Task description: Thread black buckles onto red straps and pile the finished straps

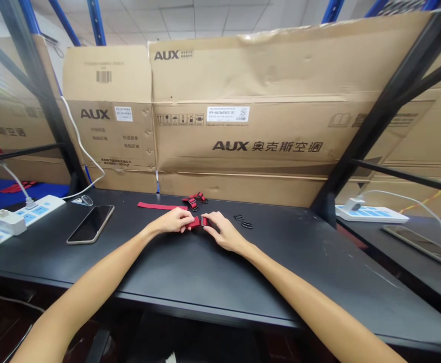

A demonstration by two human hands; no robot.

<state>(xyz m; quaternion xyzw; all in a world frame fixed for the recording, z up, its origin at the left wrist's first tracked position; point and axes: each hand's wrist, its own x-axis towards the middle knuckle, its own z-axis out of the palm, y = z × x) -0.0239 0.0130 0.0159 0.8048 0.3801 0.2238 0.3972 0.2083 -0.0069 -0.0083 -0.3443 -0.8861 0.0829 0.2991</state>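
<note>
My left hand (pixel 173 221) is closed around a short piece of red webbing strap (pixel 195 223), whose end pokes out toward the right. Facing it, my right hand (pixel 223 232) pinches a black slide buckle (pixel 204 221) with red webbing in it. Strap end and buckle are close together; whether they join is too small to tell. Just behind the hands lie red straps fitted with black buckles (pixel 193 202). A flat red strap (pixel 160 205) stretches out behind my left hand. Right of my right hand are two loose black pieces, a slide buckle (pixel 238 217) and a rounded ring (pixel 246 225).
On the black table (pixel 175 282), a phone (pixel 91 224) and a white power strip (pixel 27 217) with cables lie at the left. Large cardboard boxes (pixel 235 166) wall off the back. Dark metal posts (pixel 324 206) stand on both sides, with another power strip (pixel 372 214) beyond the right one.
</note>
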